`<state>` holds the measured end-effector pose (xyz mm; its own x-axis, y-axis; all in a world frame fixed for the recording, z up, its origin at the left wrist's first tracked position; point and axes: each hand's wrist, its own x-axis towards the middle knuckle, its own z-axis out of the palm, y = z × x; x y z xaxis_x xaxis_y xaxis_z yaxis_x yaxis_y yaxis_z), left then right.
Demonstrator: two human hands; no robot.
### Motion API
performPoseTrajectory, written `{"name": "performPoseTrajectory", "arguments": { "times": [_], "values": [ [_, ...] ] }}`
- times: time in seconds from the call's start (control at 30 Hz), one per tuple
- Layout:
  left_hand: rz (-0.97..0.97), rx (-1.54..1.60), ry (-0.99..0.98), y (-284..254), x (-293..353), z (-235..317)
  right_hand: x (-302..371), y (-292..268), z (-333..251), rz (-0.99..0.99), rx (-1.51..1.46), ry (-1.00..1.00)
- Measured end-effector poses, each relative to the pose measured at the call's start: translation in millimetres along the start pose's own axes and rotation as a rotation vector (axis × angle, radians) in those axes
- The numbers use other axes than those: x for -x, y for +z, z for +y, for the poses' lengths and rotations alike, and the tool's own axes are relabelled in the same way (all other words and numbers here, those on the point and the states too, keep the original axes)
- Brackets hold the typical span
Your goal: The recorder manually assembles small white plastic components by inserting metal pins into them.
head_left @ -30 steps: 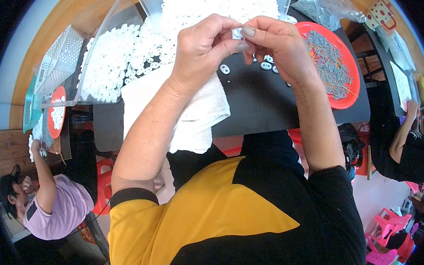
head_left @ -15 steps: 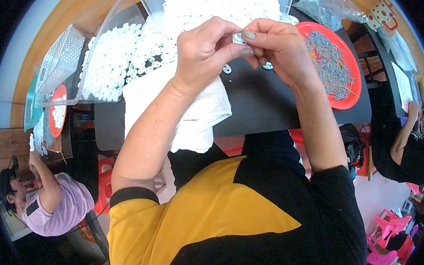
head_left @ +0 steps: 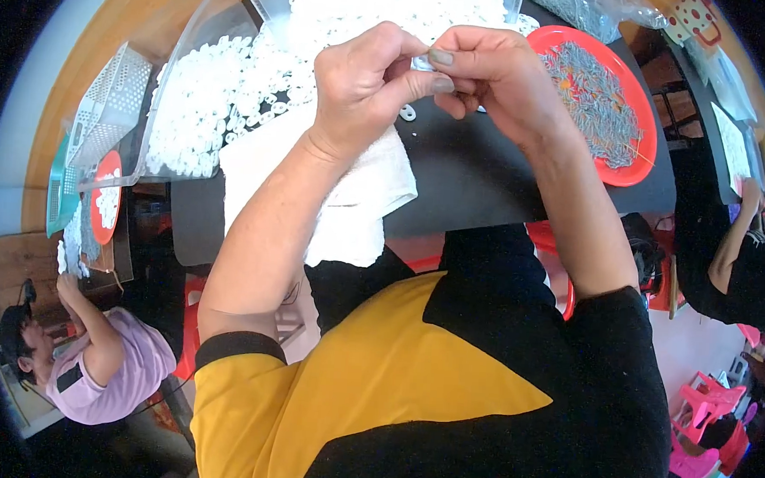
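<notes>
Between my two hands, above the black table, is a small white plastic piece (head_left: 422,64), mostly covered by fingertips. My left hand (head_left: 356,86) pinches it from the left with thumb and forefinger. From the right, my right hand (head_left: 503,81) pinches at the same piece, its thumb lying over the top; whether it also holds something smaller is hidden. Right of that hand lies a red plate (head_left: 647,158) heaped with thin grey metal nails (head_left: 592,111). Small oval white pieces with holes (head_left: 203,113) spread out left of my left hand. One loose white piece (head_left: 408,113) lies just below my hands.
A folded white cloth (head_left: 349,216) covers part of the black table (head_left: 480,192) under my left forearm. Clear bins hold white pieces at left and far (head_left: 394,10). A co-worker in lilac (head_left: 116,363) sits left; another person's arm (head_left: 733,236) is at right.
Both my hands have shifted slightly away from me and to the left, still pinching the white piece, which is now turned and more covered. The co-worker at left has moved a little.
</notes>
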<state>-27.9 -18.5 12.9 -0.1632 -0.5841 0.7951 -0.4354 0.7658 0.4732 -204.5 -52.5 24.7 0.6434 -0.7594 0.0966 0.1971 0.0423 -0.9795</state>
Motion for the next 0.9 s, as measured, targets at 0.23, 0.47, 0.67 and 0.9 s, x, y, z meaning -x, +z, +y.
{"name": "performPoseTrajectory", "arguments": {
  "times": [0.23,0.47,0.67,0.9],
  "values": [
    [-0.025,0.008,-0.018,0,0,-2,-2,-2,3,-0.042,-0.082,-0.006],
    [-0.037,-0.024,-0.02,1,1,-1,-4,-5,4,-0.029,-0.022,0.011],
    [0.129,0.333,-0.483,9,0,-1,-6,-3,7,0.202,0.031,-0.055],
    [0.078,0.516,-0.738,3,-2,5,-8,4,8,0.312,0.025,-0.077]
  ]
}}
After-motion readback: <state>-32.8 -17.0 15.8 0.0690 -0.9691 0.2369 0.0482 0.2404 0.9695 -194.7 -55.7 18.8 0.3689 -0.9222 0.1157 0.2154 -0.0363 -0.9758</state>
